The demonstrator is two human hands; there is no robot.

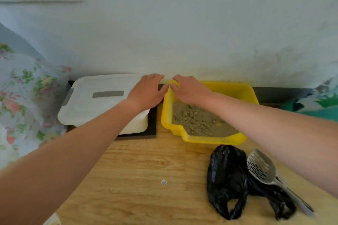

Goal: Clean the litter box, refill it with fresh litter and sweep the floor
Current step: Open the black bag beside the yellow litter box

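Note:
A yellow litter box [236,89] holding clumped grey-brown litter [197,118] stands on the wooden floor against the wall. My right hand [188,88] lies over its far left corner, fingers curled on the rim. My left hand [149,90] hovers just left of that corner, fingers loosely bent, over the edge of a white lidded container [95,100]. A crumpled black plastic bag [228,177] and a grey slotted scoop [263,168] lie on the floor in front of the box.
The white container sits on a dark mat [151,128]. Floral fabric [22,97] hangs at the left, green patterned fabric [318,104] at the right. A small pale speck [164,182] lies on the wooden floor [146,170]. The white wall is directly behind.

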